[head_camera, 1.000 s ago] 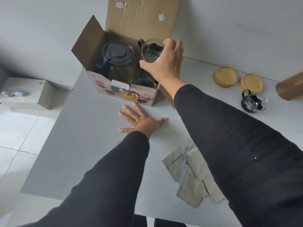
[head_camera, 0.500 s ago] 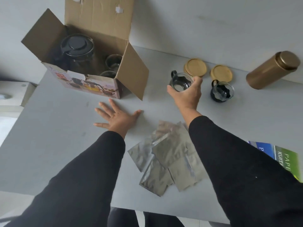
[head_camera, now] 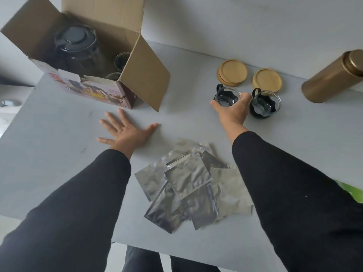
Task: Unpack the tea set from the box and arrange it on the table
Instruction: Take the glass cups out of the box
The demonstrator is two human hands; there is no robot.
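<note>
An open cardboard box (head_camera: 145,75) stands at the table's back left. Inside it are a glass teapot with a black lid (head_camera: 75,48) and two glass cups (head_camera: 121,59). My right hand (head_camera: 232,111) grips a glass cup with a black holder (head_camera: 225,96) that rests on the table in front of a wooden coaster stack (head_camera: 232,72). Just to its right stands a second such cup (head_camera: 265,104), before a single wooden coaster (head_camera: 267,80). My left hand (head_camera: 125,130) lies flat on the table, fingers spread, in front of the box.
Several silver foil pouches (head_camera: 188,183) lie heaped near the front middle of the grey table (head_camera: 49,144). A gold cylindrical canister (head_camera: 334,77) lies at the back right. Something green (head_camera: 351,190) peeks out by my right sleeve. A wall runs behind.
My right hand carried a glass cup out of the box, moved it right and lowered it to the table beside the other cup. The left hand stayed flat.
</note>
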